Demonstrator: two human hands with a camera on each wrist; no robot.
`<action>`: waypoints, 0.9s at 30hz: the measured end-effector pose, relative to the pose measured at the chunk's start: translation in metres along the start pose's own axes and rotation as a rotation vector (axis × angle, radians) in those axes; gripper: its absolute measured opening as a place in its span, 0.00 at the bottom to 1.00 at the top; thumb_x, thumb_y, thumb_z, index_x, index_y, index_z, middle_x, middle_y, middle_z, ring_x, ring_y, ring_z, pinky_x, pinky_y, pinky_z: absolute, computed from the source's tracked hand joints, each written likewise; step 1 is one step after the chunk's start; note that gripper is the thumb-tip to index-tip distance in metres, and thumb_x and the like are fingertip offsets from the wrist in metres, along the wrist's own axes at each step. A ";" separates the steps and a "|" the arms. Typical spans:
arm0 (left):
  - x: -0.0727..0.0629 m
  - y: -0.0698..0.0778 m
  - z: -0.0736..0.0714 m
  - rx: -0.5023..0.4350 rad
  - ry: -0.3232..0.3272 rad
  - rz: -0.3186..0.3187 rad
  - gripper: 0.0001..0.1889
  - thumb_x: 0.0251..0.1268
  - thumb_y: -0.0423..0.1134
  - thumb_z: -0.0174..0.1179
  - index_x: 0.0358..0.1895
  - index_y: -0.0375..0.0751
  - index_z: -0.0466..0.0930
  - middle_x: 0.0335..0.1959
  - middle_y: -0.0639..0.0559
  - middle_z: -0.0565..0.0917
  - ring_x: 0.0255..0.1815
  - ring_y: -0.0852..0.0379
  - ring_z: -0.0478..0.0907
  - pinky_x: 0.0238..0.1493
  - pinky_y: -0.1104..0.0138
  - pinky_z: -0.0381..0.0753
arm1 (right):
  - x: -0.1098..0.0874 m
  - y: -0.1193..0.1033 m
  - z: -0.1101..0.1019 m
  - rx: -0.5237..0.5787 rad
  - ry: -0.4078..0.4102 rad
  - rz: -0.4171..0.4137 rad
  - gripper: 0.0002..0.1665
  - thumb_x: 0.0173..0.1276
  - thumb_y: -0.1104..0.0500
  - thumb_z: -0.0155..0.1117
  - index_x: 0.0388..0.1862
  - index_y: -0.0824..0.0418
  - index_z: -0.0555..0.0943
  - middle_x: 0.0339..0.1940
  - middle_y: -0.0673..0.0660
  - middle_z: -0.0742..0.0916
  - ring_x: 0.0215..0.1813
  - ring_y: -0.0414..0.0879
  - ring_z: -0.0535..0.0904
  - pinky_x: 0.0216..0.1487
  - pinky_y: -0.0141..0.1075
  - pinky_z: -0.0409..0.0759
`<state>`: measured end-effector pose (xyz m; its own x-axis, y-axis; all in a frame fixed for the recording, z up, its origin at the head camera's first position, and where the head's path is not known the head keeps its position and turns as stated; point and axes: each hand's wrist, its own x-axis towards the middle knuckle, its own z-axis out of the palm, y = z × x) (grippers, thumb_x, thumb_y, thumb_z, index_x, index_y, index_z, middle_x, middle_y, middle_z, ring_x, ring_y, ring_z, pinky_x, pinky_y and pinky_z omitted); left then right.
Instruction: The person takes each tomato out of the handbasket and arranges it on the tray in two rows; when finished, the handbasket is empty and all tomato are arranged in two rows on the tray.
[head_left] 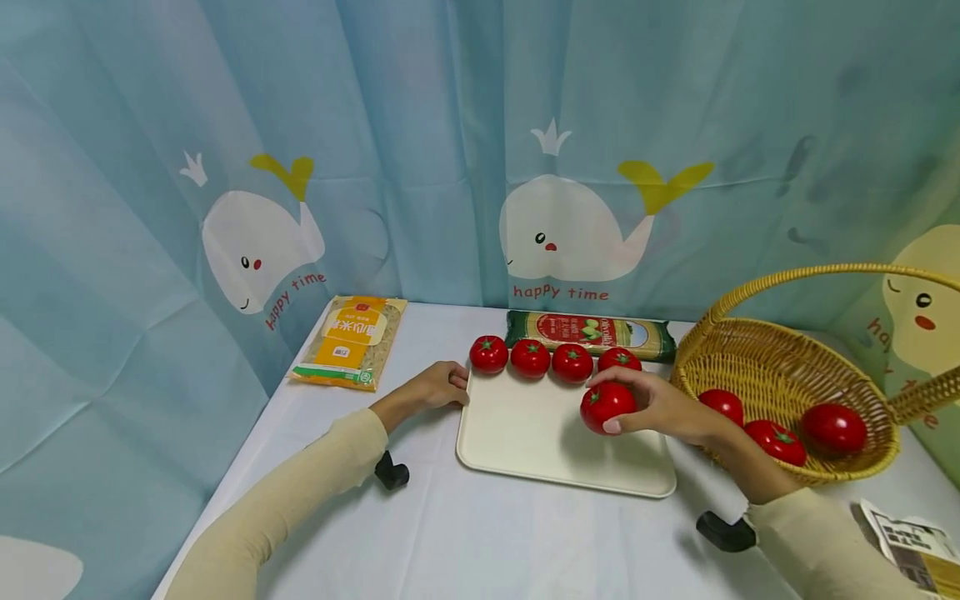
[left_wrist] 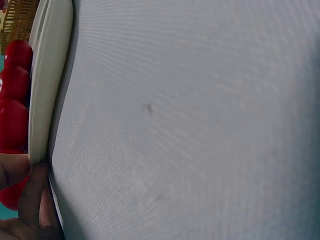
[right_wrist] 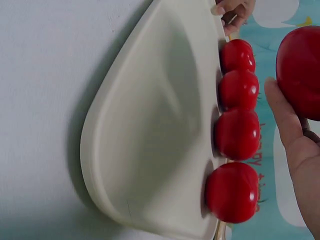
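My left hand (head_left: pixel 438 386) pinches the left rim of a cream tray (head_left: pixel 510 433); in the left wrist view its thumb lies over the rim and its fingers (left_wrist: pixel 34 195) under it. Above the tray's right half, my right hand (head_left: pixel 660 408) grips a red tomato (head_left: pixel 606 407) with a green calyx, thumb on the near side. Several more tomatoes (head_left: pixel 529 358) stand in a row along the tray's far edge, also visible as a line of red tomatoes (right_wrist: pixel 236 135) in the right wrist view.
A wicker basket (head_left: pixel 780 350) with an arched handle stands at right, holding 3 tomatoes (head_left: pixel 834 428). Behind the row lies a green-ended noodle pack (head_left: pixel 592 333). A yellow grain bag (head_left: pixel 348 342) is at left. Another printed packet (head_left: pixel 918 542) lies at near right.
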<state>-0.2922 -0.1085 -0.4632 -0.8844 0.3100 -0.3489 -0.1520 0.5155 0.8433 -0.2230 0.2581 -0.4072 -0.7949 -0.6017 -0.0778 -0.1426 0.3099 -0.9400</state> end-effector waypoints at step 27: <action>0.000 0.001 0.000 0.006 0.006 0.012 0.22 0.56 0.25 0.64 0.56 0.30 0.75 0.39 0.48 0.79 0.37 0.58 0.77 0.42 0.69 0.85 | 0.040 0.012 0.027 -0.033 -0.021 -0.069 0.37 0.59 0.62 0.74 0.66 0.63 0.70 0.68 0.69 0.72 0.65 0.55 0.71 0.56 0.35 0.83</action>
<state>-0.2922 -0.1080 -0.4627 -0.8886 0.3118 -0.3364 -0.1387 0.5164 0.8451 -0.2405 0.2180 -0.4303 -0.7699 -0.6379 -0.0204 -0.2162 0.2907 -0.9321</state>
